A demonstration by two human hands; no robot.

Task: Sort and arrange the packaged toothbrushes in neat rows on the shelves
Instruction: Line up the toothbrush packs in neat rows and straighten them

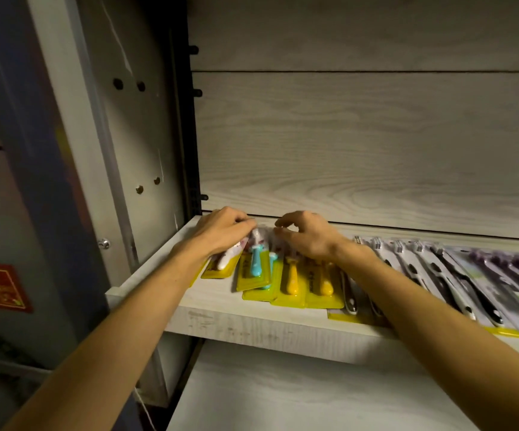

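Several yellow-backed children's toothbrush packs lie side by side at the left end of the pale wooden shelf [252, 325]. One holds a white brush [225, 259], two hold blue brushes [255, 262], two hold yellow brushes [292, 279]. My left hand [224, 228] lies over the top of the white-brush pack, its curled fingers on the pack's upper end. My right hand [306, 234] hovers over the tops of the yellow-brush packs with fingers bent, thumb and fingertips close to the packaging. Whether it pinches a pack is hidden.
To the right, a row of long packs with black-and-white brushes [438, 278] and purple multi-packs [513, 272] covers the shelf. The cabinet's side panel [134, 135] stands at left. A lower shelf [283, 393] lies beneath.
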